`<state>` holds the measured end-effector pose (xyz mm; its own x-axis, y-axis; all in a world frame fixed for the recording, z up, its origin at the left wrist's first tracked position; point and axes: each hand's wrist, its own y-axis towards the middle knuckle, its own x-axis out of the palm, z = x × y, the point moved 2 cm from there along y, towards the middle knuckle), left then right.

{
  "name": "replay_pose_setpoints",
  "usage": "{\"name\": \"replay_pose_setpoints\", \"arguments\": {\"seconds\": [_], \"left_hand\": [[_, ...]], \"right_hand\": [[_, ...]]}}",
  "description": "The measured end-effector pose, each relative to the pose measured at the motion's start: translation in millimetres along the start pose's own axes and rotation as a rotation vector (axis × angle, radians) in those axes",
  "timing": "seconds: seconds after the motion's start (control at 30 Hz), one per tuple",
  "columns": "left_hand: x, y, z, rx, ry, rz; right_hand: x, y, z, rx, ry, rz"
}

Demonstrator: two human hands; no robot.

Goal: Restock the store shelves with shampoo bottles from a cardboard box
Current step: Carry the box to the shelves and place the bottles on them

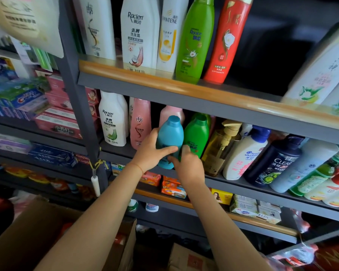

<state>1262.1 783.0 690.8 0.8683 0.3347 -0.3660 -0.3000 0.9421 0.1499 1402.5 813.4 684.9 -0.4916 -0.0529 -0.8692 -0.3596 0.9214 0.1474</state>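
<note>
A teal shampoo bottle [170, 135] stands upright at the front of the middle shelf [233, 182], between a pink bottle [140, 124] and a green bottle [197, 134]. My left hand [152, 151] wraps its lower left side, thumb across the front. My right hand [187, 166] holds the bottle's lower right edge, fingers reaching between it and the green bottle. The open cardboard box [33, 231] sits low at the left, under my left forearm.
The top shelf [164, 83] carries white, green and red bottles. Right of the green bottle stand a gold pump bottle [221, 147], a white bottle and a dark Clear bottle [276, 163]. Soap packs fill the shelf below. Toothpaste boxes stack in the left bay.
</note>
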Motion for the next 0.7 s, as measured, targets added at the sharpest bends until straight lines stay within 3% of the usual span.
{"name": "replay_pose_setpoints", "arguments": {"seconds": [0.13,0.47,0.7], "left_hand": [[5.8,0.0,-5.5,-0.007,0.033,0.05],[16.8,1.9,-15.4,-0.052,0.053,0.038],[28.0,-1.7,-24.7,-0.096,0.12,0.154]], "right_hand": [[0.7,-1.0,1.1,-0.002,-0.187,-0.011],[6.4,-1.3,9.3,-0.001,-0.151,-0.024],[5.7,-8.5,25.1,0.078,-0.103,0.076]]}}
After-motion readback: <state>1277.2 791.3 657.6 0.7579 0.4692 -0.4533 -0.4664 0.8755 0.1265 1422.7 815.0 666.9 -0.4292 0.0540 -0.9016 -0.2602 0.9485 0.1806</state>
